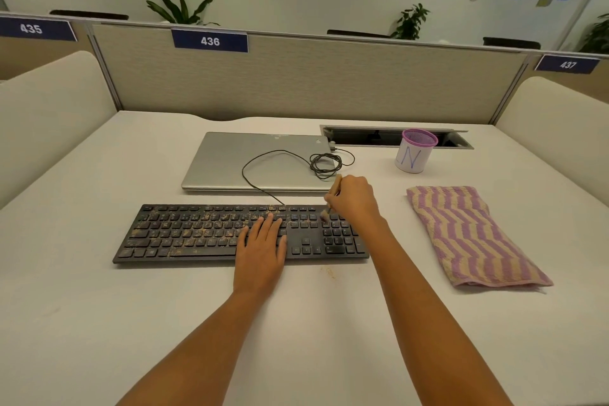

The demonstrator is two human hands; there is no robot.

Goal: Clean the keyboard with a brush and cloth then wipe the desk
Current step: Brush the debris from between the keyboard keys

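Observation:
A black keyboard point(184, 234) lies across the middle of the white desk point(99, 323), its left and centre keys speckled with brownish crumbs. My left hand point(262, 245) rests flat on the keys right of centre, fingers apart. My right hand point(354, 199) grips a small wooden brush point(332, 199) upright, its bristle tip touching the keys at the keyboard's upper right. A folded cloth point(468, 234) with purple and beige zigzag stripes lies on the desk to the right of the keyboard.
A closed silver laptop point(237, 161) sits behind the keyboard with a coiled black cable point(324, 163) on it. A purple mesh cup point(416, 151) stands at the back right beside an open cable slot point(362, 135). A few crumbs point(328, 272) lie before the keyboard. Beige partitions enclose the desk.

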